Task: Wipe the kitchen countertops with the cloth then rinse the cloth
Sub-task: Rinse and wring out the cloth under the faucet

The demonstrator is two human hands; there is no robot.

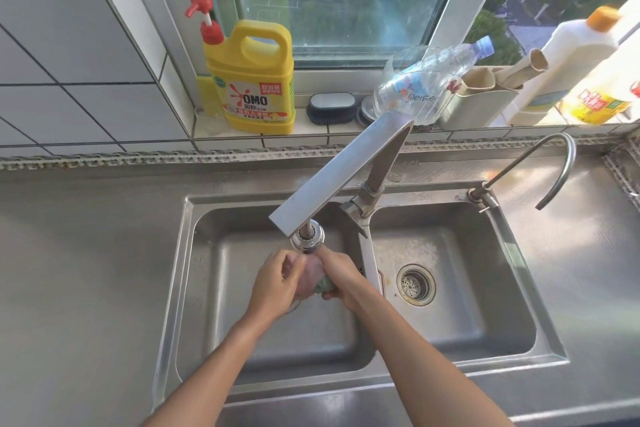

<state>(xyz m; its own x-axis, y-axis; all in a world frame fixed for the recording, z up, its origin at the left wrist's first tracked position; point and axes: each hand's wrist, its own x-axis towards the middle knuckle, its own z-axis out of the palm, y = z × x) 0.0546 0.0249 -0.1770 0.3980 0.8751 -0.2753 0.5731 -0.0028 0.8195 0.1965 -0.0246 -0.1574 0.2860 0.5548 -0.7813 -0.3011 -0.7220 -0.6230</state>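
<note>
Head view. Both hands work over the left basin of a stainless double sink [207, 218], directly beneath the round spray head of the main faucet [341, 180], whose flat spout angles out from the divider between the basins. The cloth [311, 277], pinkish with a green patch at its lower right, is bunched between the two hands above the basin floor. The left hand [277, 282] has its grip clenched around the cloth's left side, fingers curled over the top. The right hand [341, 276] grasps the cloth's right side, thumb underneath. Whether water is running cannot be told.

The right basin holds a round drain strainer [415, 284]. A thin gooseneck tap [540, 170] stands at the sink's rear right corner. The steel tabletop [86, 270] surrounds the sink.

On the tiled windowsill behind, from left to right: a yellow detergent jug [254, 80] with a red pump, a dark scrub brush [331, 108], a clear plastic bottle [429, 80] lying tilted with its blue cap to the upper right, a beige holder [478, 104], a white bottle [568, 59] with an orange cap, and a yellow bottle [602, 97] leaning beside it.
</note>
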